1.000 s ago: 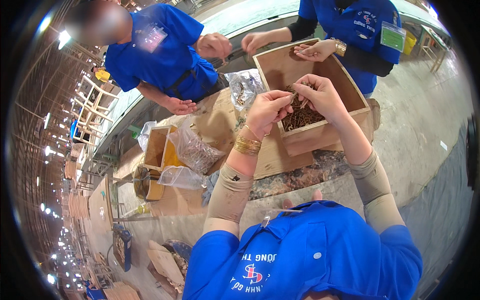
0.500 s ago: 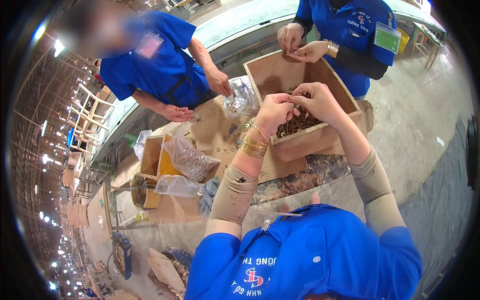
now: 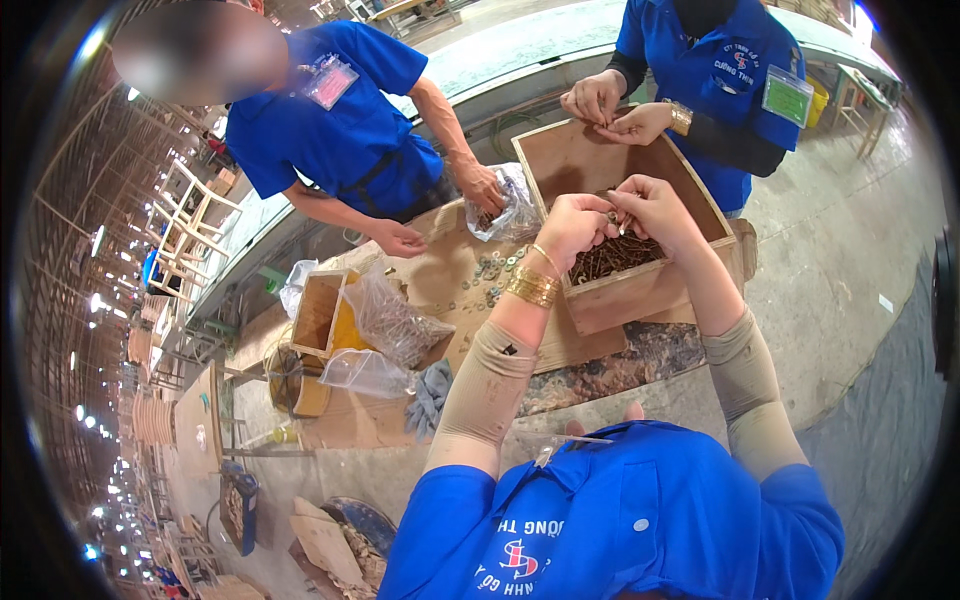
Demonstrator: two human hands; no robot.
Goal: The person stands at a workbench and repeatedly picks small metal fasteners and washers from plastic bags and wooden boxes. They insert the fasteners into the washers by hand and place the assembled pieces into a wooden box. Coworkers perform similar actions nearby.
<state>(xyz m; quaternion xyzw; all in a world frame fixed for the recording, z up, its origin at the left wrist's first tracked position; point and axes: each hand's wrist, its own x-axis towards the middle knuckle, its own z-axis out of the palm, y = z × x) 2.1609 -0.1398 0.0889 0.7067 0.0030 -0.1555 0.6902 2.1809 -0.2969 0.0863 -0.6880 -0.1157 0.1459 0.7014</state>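
Observation:
Both my hands meet over the near side of a wooden box (image 3: pixel 622 297) that holds a heap of brownish bolts (image 3: pixel 608 258). My left hand (image 3: pixel 577 232) is closed in a pinch. Close against it, my right hand (image 3: pixel 652 212) pinches too. A small metal fastener (image 3: pixel 622 229) shows between their fingertips; its exact kind is too small to make out. Loose washers (image 3: pixel 492 275) lie scattered on the cardboard-topped table (image 3: pixel 440 262) left of my left hand.
Across the table, one co-worker's hand (image 3: pixel 480 190) reaches into a clear plastic bag (image 3: pixel 507 212). Another co-worker's hands (image 3: pixel 622 112) work over the box's far edge. Left stand a small wooden box (image 3: pixel 322 308), a bag of hardware (image 3: pixel 395 325) and grey gloves (image 3: pixel 430 395).
The view has shifted, so most things sit farther right and lower. The left co-worker's hand has gone deeper into the bag. My hands stay together, fingers slightly shifted.

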